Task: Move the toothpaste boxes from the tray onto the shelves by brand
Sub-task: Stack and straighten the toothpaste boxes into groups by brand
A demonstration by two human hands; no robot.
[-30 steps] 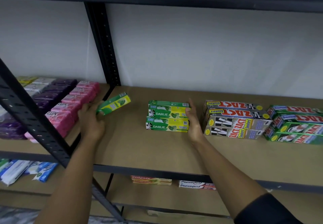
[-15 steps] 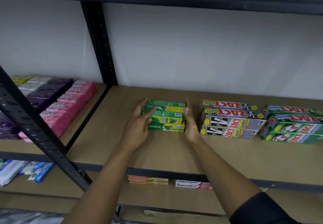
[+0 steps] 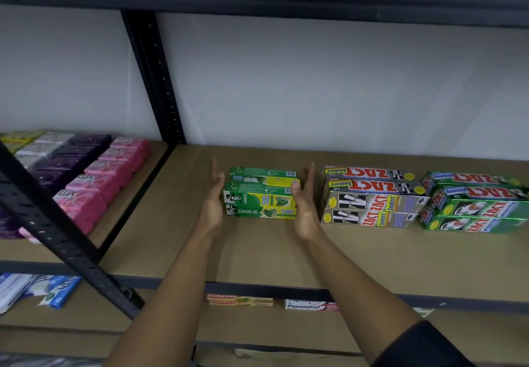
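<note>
The Darlie boxes sit stacked on the middle shelf, near its centre, two layers high with a second row behind. The left hand stands edge-up at the stack's 9 o'clock, its palm against the left ends of the boxes. The right hand stands likewise at 3 o'clock, its thumb touching the right end of an upper box. Each grip is apart: the fingers are straight, point toward the back wall and curl round nothing.

Further out at 3 o'clock, just beside the right hand, stand the grey Zact Smokers boxes, and beyond them the green Zact boxes. At 9 o'clock, past the black upright, pink Lux soaps and purple soaps lie in rows in the neighbouring bay. At 6 o'clock, on the shelf below, a Colgate box and a Pepsodent box lie side by side, slightly apart. Blue packets lie at 8 o'clock.
</note>
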